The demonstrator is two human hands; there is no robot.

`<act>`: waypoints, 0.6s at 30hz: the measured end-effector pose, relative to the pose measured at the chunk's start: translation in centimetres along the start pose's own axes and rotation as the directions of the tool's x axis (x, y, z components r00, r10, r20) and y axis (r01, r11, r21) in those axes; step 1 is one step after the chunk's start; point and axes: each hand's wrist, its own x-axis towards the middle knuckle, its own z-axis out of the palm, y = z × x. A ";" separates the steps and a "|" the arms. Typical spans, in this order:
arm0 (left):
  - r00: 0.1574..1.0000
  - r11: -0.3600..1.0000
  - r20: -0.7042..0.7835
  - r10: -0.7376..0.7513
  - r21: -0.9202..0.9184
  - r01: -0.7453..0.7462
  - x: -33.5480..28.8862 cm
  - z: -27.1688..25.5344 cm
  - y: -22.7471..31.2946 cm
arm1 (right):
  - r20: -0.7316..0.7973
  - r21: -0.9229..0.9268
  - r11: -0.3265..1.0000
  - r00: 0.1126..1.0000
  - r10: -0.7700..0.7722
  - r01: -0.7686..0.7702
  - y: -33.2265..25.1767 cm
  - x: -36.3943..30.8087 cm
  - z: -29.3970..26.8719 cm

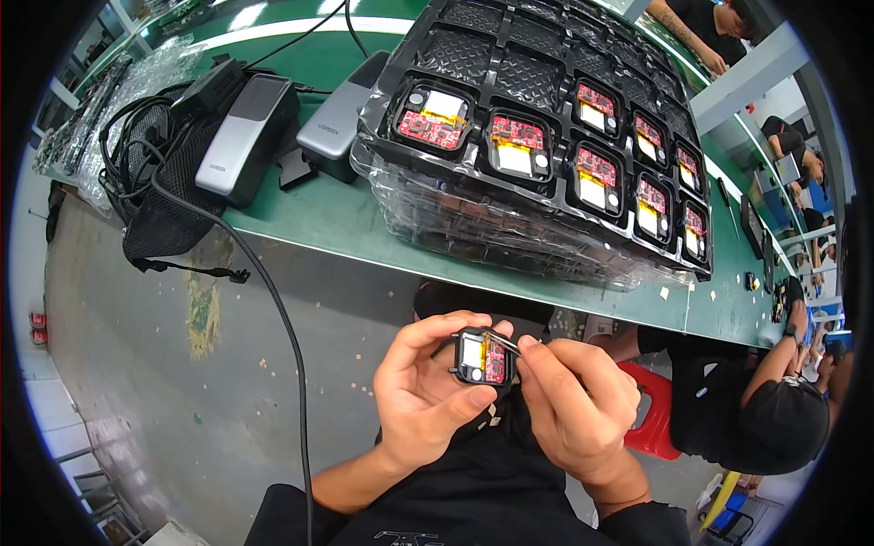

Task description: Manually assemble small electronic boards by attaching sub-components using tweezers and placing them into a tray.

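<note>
My left hand [426,387] holds a small black watch-like housing [470,371] above my lap, its open face turned up. Inside it show a red circuit board, a white rectangular part and a strip of yellow tape. In my right hand [583,400], thumb and fingers pinch a thin metal tool that looks like tweezers [503,341]. Its tip reaches over the upper edge of the housing; whether it touches a part there is too small to tell.
A stack of black plastic trays [555,214] holding several similar housings stands on the green table [319,223]. Left of it are two grey power banks [238,136] [341,118] and a black mesh pouch [173,200]. A black cable [273,300] hangs down. A co-worker [765,409] sits at right by a red stool [657,414].
</note>
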 end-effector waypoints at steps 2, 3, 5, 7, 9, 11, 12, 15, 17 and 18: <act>1.000 1.000 -0.007 -0.007 -0.003 0.007 0.0 0.1 0.0 | 0.040 0.012 0.999 0.998 0.045 -0.045 -0.6 0.2 -0.5; 1.000 1.000 -0.007 -0.008 -0.003 0.008 0.1 0.0 0.0 | 0.081 0.022 0.996 0.993 0.089 -0.091 -0.8 0.3 -0.6; 1.000 1.000 0.002 -0.024 0.018 0.024 0.1 0.0 0.1 | 0.085 0.017 0.996 0.993 0.084 -0.086 -0.8 0.3 -0.6; 1.000 0.999 0.003 -0.027 0.019 0.027 0.1 -0.1 0.1 | 0.088 0.013 0.997 0.993 0.079 -0.080 -0.8 0.3 -0.6; 1.000 0.999 0.006 -0.029 0.020 0.029 0.1 -0.1 0.1 | 0.089 0.009 0.996 0.993 0.083 -0.084 -0.9 0.4 -0.6; 1.000 1.000 -0.005 -0.005 -0.003 0.005 -0.1 0.1 -0.1 | 0.038 -0.013 0.999 0.998 0.051 -0.051 -0.5 0.0 -0.1; 1.000 1.000 -0.004 -0.005 -0.003 0.005 -0.1 0.2 -0.2 | -0.011 -0.036 0.999 1.000 0.018 -0.019 -0.3 -0.2 0.1; 0.999 0.999 -0.034 -0.026 -0.024 0.025 -0.1 0.5 -0.3 | -0.010 -0.038 0.999 0.999 0.032 -0.033 -0.3 -0.4 0.1; 0.999 0.999 -0.029 -0.033 -0.037 0.032 -0.1 0.4 -0.3 | -0.004 -0.035 0.999 0.999 0.034 -0.034 -0.2 -0.4 0.1; 0.999 0.999 -0.030 -0.034 -0.037 0.033 -0.2 0.4 -0.3 | 0.002 -0.032 0.999 0.999 0.036 -0.036 -0.2 -0.4 0.1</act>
